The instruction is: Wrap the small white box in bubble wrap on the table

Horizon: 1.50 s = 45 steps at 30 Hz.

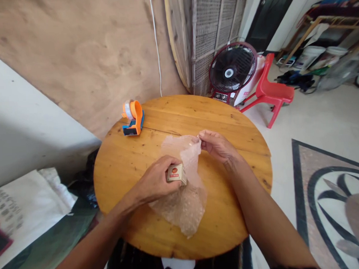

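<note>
Tape dispenser point(133, 117) at far left of table point(121, 165); bubble wrap point(186, 208) mid-table, small box point(176, 173) on it.

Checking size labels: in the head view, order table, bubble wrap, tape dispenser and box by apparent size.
table
bubble wrap
tape dispenser
box, which looks only slightly smaller than the dispenser

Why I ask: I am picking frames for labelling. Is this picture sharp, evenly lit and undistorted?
Head view: sharp in the middle, where the left hand grips the small box and the right hand pinches the bubble wrap; the white bag at lower left is smeared; soft even light, no glare on the table, only faint shadows; wide-lens bending toward the edges.
</note>
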Each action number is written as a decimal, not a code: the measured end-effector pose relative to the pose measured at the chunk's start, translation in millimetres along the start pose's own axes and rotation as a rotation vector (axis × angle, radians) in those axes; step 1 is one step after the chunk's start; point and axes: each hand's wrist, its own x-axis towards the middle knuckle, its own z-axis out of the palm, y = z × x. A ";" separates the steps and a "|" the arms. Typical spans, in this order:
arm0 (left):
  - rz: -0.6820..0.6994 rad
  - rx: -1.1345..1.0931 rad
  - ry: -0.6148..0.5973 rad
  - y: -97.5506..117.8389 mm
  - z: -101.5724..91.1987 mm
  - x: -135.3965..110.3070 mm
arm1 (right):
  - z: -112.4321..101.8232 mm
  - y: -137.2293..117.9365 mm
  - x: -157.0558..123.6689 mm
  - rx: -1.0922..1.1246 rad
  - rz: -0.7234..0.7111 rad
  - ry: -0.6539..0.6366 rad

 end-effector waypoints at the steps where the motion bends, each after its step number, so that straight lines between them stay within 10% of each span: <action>1: 0.044 0.038 -0.022 1.5 -0.7 -2.2 | -0.6 -0.4 0.2 -0.004 0.000 0.011; 13: 0.231 0.114 -0.238 17.0 -9.5 -21.7 | -1.4 2.0 1.0 -0.042 -0.013 -0.033; 21: -0.112 -0.526 0.110 16.1 -22.6 6.1 | 22.1 -14.9 -27.2 -0.273 -0.200 -0.179; 28: -0.165 -0.257 0.090 58.4 -20.2 -7.0 | 66.3 -21.8 -37.4 -0.434 -0.193 -0.270; 45: -0.050 -0.408 0.364 28.6 -6.9 -79.3 | 135.4 -2.8 -77.7 -0.639 -0.121 -0.207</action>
